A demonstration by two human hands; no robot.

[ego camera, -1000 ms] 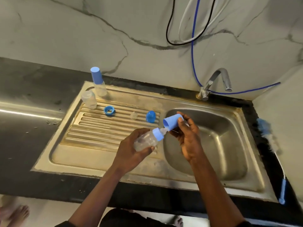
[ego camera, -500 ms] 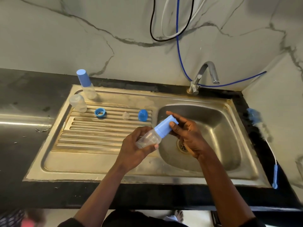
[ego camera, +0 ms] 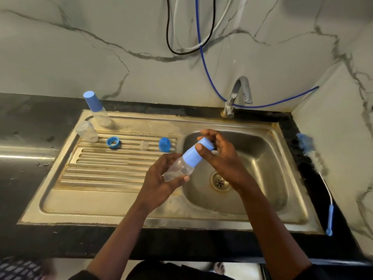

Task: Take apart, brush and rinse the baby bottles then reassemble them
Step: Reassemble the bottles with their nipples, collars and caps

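Risk: wet plastic may slip. The bottle (ego camera: 177, 169) is held tilted over the edge of the sink (ego camera: 262, 178) basin, so it or a half-seated cap (ego camera: 196, 155) could drop in. The left hand (ego camera: 159, 182) grips the clear body w/ curled fingers; the right hand (ego camera: 222, 158) pinches the blue cap, thumb on the near side. The bottle looks empty, as does the second capped bottle (ego camera: 96, 110) standing back-left.

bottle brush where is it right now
In the head view the bottle brush lies on the black counter right of the sink basin, along the side wall, bristle head toward the back.
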